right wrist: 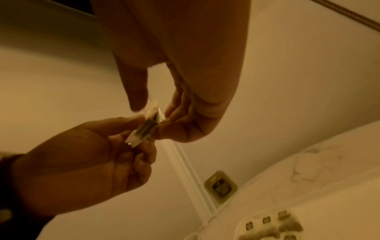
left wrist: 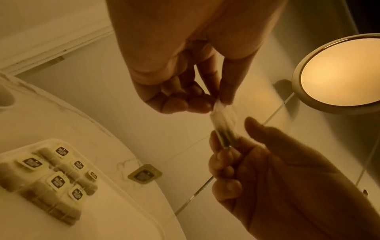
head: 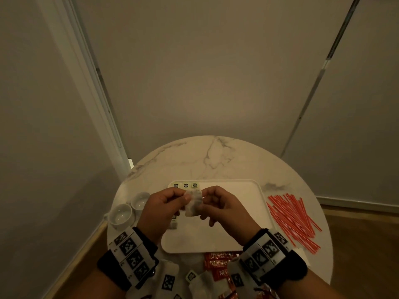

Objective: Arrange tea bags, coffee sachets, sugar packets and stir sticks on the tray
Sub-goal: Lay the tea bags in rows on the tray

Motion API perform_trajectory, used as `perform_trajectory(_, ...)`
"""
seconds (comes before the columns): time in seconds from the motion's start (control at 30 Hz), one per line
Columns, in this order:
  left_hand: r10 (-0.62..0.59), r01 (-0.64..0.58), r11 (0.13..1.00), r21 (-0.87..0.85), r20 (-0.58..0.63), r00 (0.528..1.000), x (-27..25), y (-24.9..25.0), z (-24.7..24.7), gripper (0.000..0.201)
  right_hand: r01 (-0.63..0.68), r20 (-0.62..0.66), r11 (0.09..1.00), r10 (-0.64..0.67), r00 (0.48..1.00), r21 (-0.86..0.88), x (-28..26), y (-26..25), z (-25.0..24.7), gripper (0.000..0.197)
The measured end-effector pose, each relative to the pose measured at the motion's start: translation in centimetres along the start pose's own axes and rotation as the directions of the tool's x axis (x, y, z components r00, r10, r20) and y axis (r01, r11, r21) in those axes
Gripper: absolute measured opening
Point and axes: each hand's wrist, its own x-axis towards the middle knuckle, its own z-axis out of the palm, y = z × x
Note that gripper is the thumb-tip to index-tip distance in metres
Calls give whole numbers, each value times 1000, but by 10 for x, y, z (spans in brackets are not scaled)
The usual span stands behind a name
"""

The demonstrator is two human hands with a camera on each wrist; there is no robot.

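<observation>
Head view: I have both hands raised over the white tray [head: 254,212] on the round marble table [head: 216,160]. Left hand [head: 160,209] and right hand [head: 224,209] share one tea bag [head: 193,202], held upright between them and clear of the tray. Left thumb and forefinger pinch its left edge; right fingertips pinch its right edge, remaining fingers curled in.

Left wrist view: the tea bag [left wrist: 223,128] shows edge-on, thin and translucent with dark leaf inside. The left hand [left wrist: 185,68] grips its upper end, and the right hand [left wrist: 273,170] its lower end. Its paper tag [left wrist: 145,174] dangles on a thread below the grip.

Right wrist view: same pinch, seen from the other side; tag [right wrist: 221,186] hangs well below the fingers.

Beyond and below the grip, at the tray's far left corner, I see a block of tea bags already laid in rows [left wrist: 55,181], tags up. Left of my left hand, off the tray, stand two white cups [head: 129,209]. Right of my right hand, off the tray, lies a loose spread of red stir sticks [head: 295,219]. Nearer to me than the grip, past the tray's near edge, I see red coffee sachets [head: 218,263] piled beside further tea bags [head: 200,279]. I cannot pick out sugar packets.
</observation>
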Motion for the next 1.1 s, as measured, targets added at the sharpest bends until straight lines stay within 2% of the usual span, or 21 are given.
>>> perform_trajectory(0.1,27,-28,998,-59,-18,999,-1,3,3,11,50,14,996,-49,999,-69,3,-5,1,26)
perform_trajectory(0.2,14,-20,989,-148,-48,999,0,6,7,8,102,-38,976,-111,993,-192,6,-8,3,28)
perform_trajectory(0.3,44,-50,997,-58,-99,994,5,7,6,19,136,-44,951,-155,987,-279,5,-8,4,26)
perform_trajectory(0.43,117,-110,991,73,-113,987,9,11,2,10,137,38,963,-132,991,-233,2,-9,4,20)
perform_trajectory(0.5,145,-141,986,95,-48,988,7,15,1,12,122,-27,964,-132,991,-236,3,-9,4,19)
perform_trajectory(0.57,143,-141,985,101,-18,990,5,16,3,16,109,-77,980,-123,989,-166,4,-10,3,19)
perform_trajectory(0.67,121,-117,993,34,-168,978,10,10,1,21,97,-112,992,-106,988,-85,6,-11,1,17)
perform_trajectory(0.73,124,-126,992,6,-243,962,9,8,3,13,96,-186,974,-135,973,-205,7,-9,0,15)
perform_trajectory(0.77,120,-124,992,-8,-217,969,8,9,5,5,103,-218,949,-173,960,-297,7,-8,1,15)
perform_trajectory(0.83,82,-89,995,-52,-122,989,4,10,11,16,186,-203,844,-325,924,-503,5,-7,6,14)
perform_trajectory(0.87,59,-65,996,-68,-86,995,3,12,15,21,260,-138,764,-413,900,-590,5,-5,9,12)
perform_trajectory(0.93,33,-40,997,-73,-88,996,3,13,21,16,379,14,617,-512,859,-690,3,-3,15,8)
perform_trajectory(1.0,-20,7,995,-100,-131,991,5,11,21,15,415,85,572,-514,854,-708,1,-2,18,8)
perform_trajectory(1.07,-61,41,987,-158,-123,990,7,10,14,17,396,39,647,-493,869,-651,-1,-3,15,15)
perform_trajectory(1.1,-65,47,982,-182,-93,994,8,10,10,13,345,-34,742,-443,896,-575,-2,-5,12,21)
